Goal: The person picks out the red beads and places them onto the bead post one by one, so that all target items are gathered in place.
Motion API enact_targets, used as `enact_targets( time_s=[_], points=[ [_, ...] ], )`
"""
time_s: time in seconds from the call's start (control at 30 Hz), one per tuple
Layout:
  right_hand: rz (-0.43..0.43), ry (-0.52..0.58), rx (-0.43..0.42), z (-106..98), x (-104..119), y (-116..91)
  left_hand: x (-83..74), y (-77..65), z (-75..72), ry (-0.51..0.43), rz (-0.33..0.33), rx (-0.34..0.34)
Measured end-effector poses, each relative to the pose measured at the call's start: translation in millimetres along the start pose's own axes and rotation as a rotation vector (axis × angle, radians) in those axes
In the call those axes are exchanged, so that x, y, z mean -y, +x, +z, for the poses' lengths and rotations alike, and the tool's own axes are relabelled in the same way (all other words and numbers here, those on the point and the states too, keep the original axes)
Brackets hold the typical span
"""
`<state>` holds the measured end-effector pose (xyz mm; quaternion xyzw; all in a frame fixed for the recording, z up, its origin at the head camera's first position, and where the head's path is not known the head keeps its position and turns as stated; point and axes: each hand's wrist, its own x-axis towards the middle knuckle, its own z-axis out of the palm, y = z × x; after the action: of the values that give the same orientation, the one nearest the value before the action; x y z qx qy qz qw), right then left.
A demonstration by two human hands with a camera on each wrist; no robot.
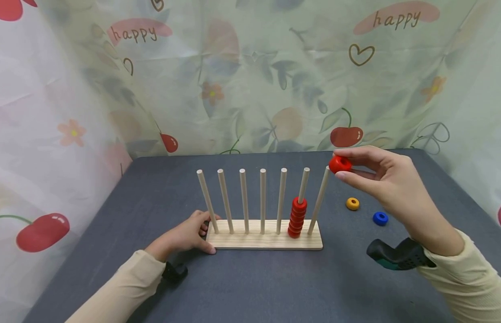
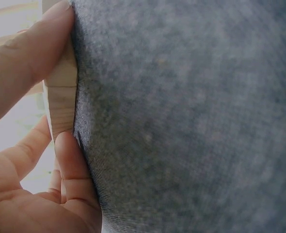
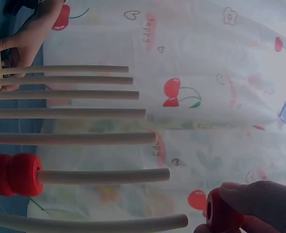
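A wooden peg rack [image 1: 250,242] with several upright pegs stands on the table. My left hand [image 1: 191,233] grips the left end of its base, thumb at the front edge, fingers at the side and behind; the left wrist view shows thumb and fingertips on the base's end [image 2: 61,104]. Several red beads [image 1: 297,217] are stacked on the second peg from the right. Up by the top of the rightmost peg [image 1: 320,197], my right hand [image 1: 389,175] pinches a red bead [image 3: 220,211] between thumb and fingers. Its hole shows, and the bead is off the peg.
A yellow bead [image 1: 353,203] and a blue bead [image 1: 380,218] lie on the dark grey table [image 1: 266,287], right of the rack. A patterned curtain [image 1: 250,80] hangs behind the table and along both sides.
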<state>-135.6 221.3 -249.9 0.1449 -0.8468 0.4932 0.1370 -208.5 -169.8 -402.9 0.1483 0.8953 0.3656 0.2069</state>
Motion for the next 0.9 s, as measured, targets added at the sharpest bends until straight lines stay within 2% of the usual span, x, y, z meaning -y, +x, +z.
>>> enact_targets(
  time_s=[0.3, 0.6, 0.9],
  points=[
    [-0.041, 0.023, 0.039, 8.9, 8.8, 7.4, -0.7, -2.1, -1.2, -0.002, 0.013, 0.008],
    [-0.118, -0.014, 0.094, 17.5, 10.5, 18.2, -0.1, -1.9, -1.3, -0.014, 0.005, 0.018],
    [-0.104, 0.034, 0.126, 21.4, 13.1, 22.5, 0.0, -2.4, -1.5, -0.022, 0.005, 0.020]
  ],
)
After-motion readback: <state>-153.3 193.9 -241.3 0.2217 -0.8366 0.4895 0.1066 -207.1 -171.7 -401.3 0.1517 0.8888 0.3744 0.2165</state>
